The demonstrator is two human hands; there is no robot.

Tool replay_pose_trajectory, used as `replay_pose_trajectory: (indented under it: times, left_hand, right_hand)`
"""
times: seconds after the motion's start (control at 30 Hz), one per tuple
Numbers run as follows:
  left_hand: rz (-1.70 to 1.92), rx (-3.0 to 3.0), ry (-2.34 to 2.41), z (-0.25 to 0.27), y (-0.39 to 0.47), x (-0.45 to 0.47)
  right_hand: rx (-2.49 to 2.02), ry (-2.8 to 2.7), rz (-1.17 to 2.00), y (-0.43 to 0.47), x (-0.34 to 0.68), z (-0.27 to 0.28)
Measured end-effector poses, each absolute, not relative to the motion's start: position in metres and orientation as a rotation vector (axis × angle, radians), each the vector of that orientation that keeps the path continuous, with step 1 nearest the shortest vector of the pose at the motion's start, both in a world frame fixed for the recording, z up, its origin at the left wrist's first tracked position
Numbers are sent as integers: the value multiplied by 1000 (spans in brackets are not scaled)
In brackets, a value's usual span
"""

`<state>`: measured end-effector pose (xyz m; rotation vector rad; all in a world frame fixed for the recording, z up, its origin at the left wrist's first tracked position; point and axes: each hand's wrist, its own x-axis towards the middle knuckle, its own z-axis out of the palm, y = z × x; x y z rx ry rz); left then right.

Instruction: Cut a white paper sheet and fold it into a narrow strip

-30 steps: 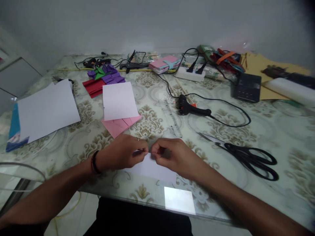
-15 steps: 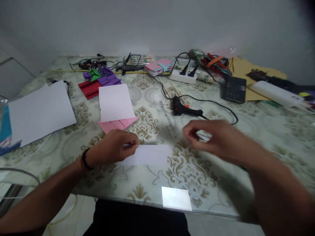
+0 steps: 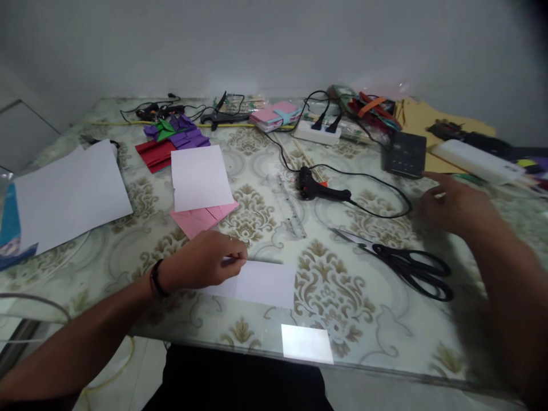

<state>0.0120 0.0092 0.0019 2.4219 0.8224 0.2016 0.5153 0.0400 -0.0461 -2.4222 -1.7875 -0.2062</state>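
Observation:
My left hand [image 3: 209,260] is closed in a pinch over a white paper strip [image 3: 265,282], which lies on the patterned table in front of me. A thin dark line shows between its fingers; I cannot make out what it is. My right hand [image 3: 458,202] is at the right, holding nothing that I can see, its index finger stretched to the lower edge of a flat black device [image 3: 406,154]. Black-handled scissors [image 3: 398,260] lie below and left of that hand, blades pointing left. A clear ruler [image 3: 291,211] rests near a black glue gun [image 3: 321,188].
A white sheet [image 3: 201,177] overlaps folded pink paper [image 3: 205,217]. Larger white sheets [image 3: 72,194] lie at the left. Red [image 3: 154,154] and purple [image 3: 190,137] folded papers sit behind. A white power strip [image 3: 319,132] with plugged cables stands near the wall.
My right hand has moved right and away from me to the black device, and the scissors are now fully exposed. My left hand and the paper strip have shifted slightly toward me, the strip tilting.

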Motion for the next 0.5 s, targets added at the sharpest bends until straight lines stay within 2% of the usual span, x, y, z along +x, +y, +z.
replay_pose_trajectory:
  times: [0.23,0.5]
  left_hand:
    - [212,2417,813,1,10,12]
    - [195,2423,808,1,10,12]
  right_hand:
    - [-2566,-1797,-64,55,513,-44]
    - [-2587,-1814,-89,62,517,-49]
